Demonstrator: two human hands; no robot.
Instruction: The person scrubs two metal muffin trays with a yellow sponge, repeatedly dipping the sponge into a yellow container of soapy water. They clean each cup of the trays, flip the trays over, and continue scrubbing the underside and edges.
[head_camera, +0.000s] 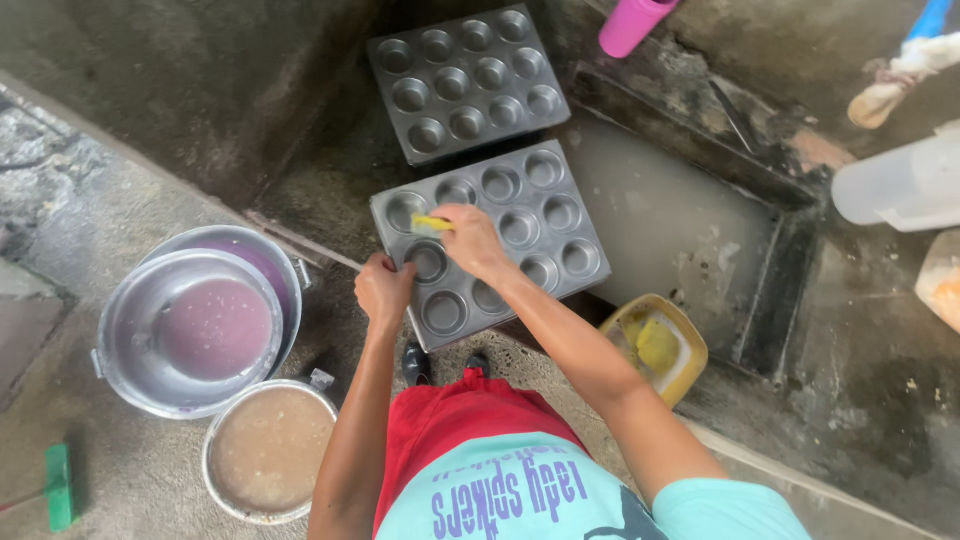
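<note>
Scrubbing is under way: the left hand (383, 287) clamps the near edge of the muffin tray (575, 215) while the right hand (470, 240) pinches a yellow sponge (430, 223) in a far-left cup, neighbouring cups seemingly due next.

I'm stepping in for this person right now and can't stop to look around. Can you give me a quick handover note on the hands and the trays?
Left hand: grips the near edge of the muffin tray, steadying it.
Right hand: holds a yellow sponge against a cup near the tray's left end.
Second muffin tray: lies just beyond, untouched by either hand.
Yellow tub: to the right of the person, with another sponge inside.
Two metal pots of cloudy water: to the left.
Done: cannot tell which cups are scrubbed.
Left: probably the remaining cups, then the second tray.
</note>
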